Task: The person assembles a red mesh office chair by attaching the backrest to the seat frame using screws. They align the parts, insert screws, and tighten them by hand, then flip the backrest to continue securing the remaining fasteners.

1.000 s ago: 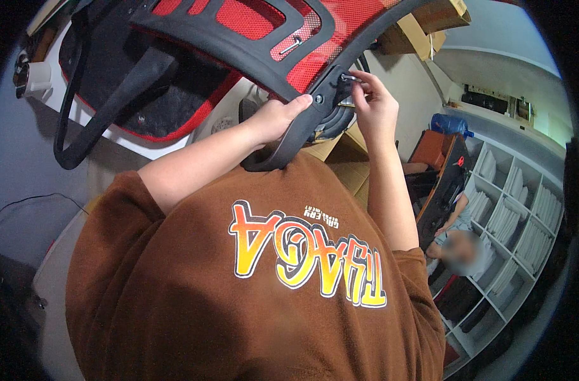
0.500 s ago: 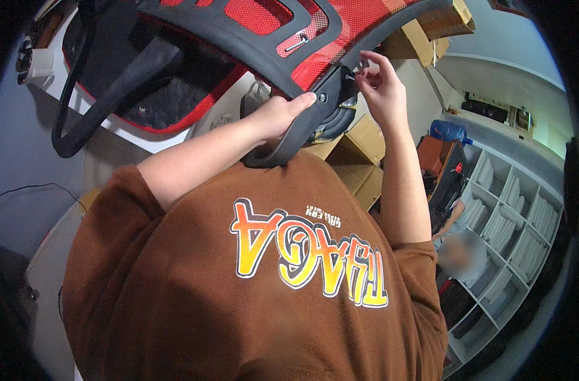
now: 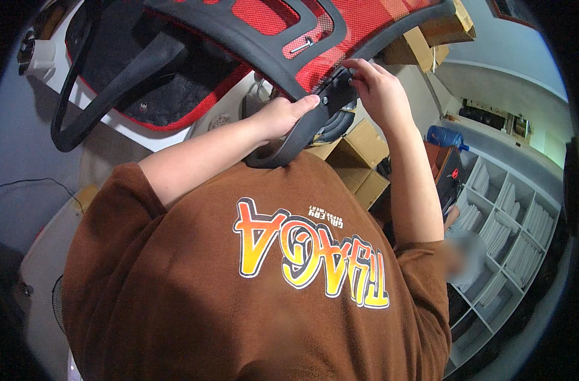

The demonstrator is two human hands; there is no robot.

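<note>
A chair backrest with red mesh and a black plastic frame lies tilted across the top. My left hand is closed round the black curved bar at its lower end, thumb along the top beside a silver bolt head. My right hand is at the far side of the black bracket, with its fingertips bent together against the bracket's edge. What those fingertips pinch is hidden. A loose silver bolt rests on the mesh inside a frame opening.
A black chair seat with red edging and a black armrest loop lie on a white table at the left. Cardboard boxes stand beyond the bracket. White shelves and another person are at the right.
My right hand has tilted over and moved slightly left, its fingers now closer against the bracket. My left hand keeps its hold on the bar.
</note>
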